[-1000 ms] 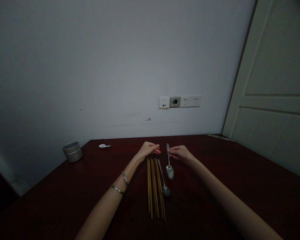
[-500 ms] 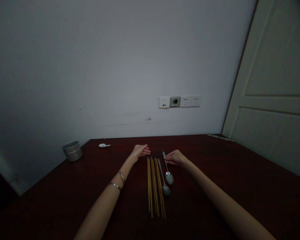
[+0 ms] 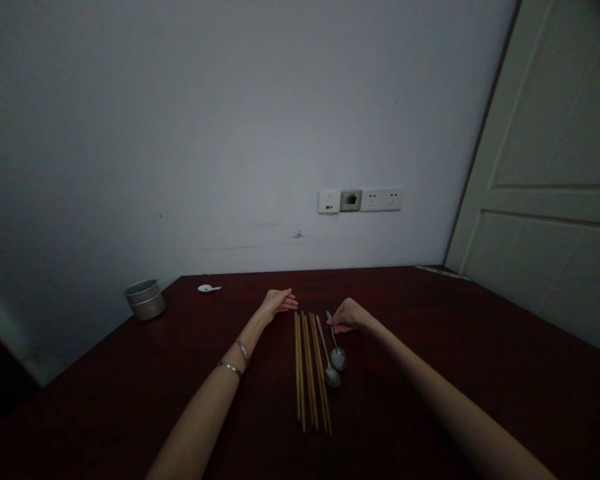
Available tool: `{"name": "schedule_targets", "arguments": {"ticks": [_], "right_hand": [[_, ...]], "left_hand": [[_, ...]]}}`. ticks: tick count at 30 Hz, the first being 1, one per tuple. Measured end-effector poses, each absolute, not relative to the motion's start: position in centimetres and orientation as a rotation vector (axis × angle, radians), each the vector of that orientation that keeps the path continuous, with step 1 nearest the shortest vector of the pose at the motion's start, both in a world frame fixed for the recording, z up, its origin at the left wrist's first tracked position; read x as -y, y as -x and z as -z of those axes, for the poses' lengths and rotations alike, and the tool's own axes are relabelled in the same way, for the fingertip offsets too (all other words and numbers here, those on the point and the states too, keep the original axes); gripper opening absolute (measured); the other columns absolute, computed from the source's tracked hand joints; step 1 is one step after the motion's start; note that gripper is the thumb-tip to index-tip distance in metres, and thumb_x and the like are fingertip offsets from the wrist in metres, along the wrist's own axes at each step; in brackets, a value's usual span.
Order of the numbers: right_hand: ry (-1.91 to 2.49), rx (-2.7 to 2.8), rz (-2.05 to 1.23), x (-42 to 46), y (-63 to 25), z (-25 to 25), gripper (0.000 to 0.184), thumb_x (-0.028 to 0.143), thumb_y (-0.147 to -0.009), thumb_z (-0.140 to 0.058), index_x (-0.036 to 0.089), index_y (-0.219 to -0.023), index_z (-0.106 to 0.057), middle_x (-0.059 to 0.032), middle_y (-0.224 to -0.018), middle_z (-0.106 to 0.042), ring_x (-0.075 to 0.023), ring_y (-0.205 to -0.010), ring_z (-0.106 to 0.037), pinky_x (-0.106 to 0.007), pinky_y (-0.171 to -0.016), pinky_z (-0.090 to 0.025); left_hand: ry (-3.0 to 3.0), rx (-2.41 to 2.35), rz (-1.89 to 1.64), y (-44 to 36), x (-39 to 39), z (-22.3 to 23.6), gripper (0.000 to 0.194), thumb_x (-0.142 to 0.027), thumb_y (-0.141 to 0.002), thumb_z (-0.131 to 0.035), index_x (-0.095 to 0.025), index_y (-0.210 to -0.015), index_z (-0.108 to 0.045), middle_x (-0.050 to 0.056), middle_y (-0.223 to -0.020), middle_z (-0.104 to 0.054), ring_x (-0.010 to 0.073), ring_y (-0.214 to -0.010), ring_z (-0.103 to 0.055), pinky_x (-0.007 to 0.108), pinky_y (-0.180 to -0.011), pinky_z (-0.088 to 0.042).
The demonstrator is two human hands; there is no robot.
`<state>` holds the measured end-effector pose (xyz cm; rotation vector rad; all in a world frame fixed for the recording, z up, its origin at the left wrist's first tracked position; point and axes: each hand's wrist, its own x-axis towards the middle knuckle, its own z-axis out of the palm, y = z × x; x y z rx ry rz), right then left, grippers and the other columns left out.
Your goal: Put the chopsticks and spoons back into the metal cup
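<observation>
My right hand [image 3: 349, 316] pinches the upper handle of a metal spoon [image 3: 338, 359], whose bowl points toward me. Just left of it lies a second metal spoon [image 3: 332, 377], its long handle alongside the chopsticks. Several wooden chopsticks [image 3: 309, 373] lie roughly parallel, lengthwise, on the dark red table [image 3: 410, 413]. My left hand [image 3: 279, 303] rests beyond and left of the chopsticks' far ends, fingers stretched out and apart from them, with nothing visible in it. Two bracelets [image 3: 241, 351] circle my left forearm.
A grey metal pot [image 3: 146, 301] stands at the table's left edge. Near the back left lies a white spoon [image 3: 209, 289]. Behind the table rises a wall with sockets [image 3: 361, 201]. A pale door [image 3: 545, 200] stands at the right.
The spoon in my right hand has shifted slightly toward me, and its handle end sits lower in view. My left hand has drawn slightly left. The chopsticks and other spoon stay put.
</observation>
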<state>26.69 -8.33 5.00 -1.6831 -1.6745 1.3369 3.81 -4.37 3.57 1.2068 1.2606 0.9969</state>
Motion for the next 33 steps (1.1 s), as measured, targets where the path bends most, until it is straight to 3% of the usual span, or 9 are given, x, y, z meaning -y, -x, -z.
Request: {"name": "schedule_targets", "arguments": {"ticks": [12, 21, 33], "right_hand": [[1.748, 1.791, -1.359, 8.6, -26.4, -6.0, 0.023, 0.019, -0.054, -0.073, 0.012, -0.040, -0.056, -0.0008, -0.036, -0.057, -0.0087, -0.036, -0.052, -0.014, -0.034, -0.037], [1.767, 1.747, -1.392, 8.7, -26.2, -5.6, 0.021, 0.018, -0.059, -0.070, 0.012, -0.044, -0.058, -0.0005, -0.038, -0.058, -0.0097, -0.036, -0.054, -0.016, -0.038, -0.044], [1.697, 1.774, -1.429, 8.1, -26.9, -4.5, 0.021, 0.024, -0.061, -0.070, 0.012, -0.048, -0.059, -0.0023, -0.041, -0.060, -0.0114, -0.041, -0.057, -0.016, -0.038, -0.044]], "left_hand": [[-1.196, -1.247, -0.998, -3.8, 4.3, -3.4, 0.029, -0.037, -0.078, -0.051, -0.009, -0.072, -0.060, 0.011, -0.067, -0.067, 0.0154, -0.059, -0.064, 0.024, -0.062, -0.047], [-1.186, -1.233, -1.014, -3.9, 4.5, -3.5, 0.029, -0.036, -0.078, -0.053, -0.008, -0.072, -0.059, 0.012, -0.067, -0.067, 0.0157, -0.057, -0.063, 0.027, -0.067, -0.048], [-1.203, -1.235, -1.004, -3.9, 4.5, -3.5, 0.027, -0.033, -0.079, -0.052, -0.009, -0.072, -0.059, 0.013, -0.068, -0.067, 0.0155, -0.059, -0.064, 0.027, -0.067, -0.049]]}}
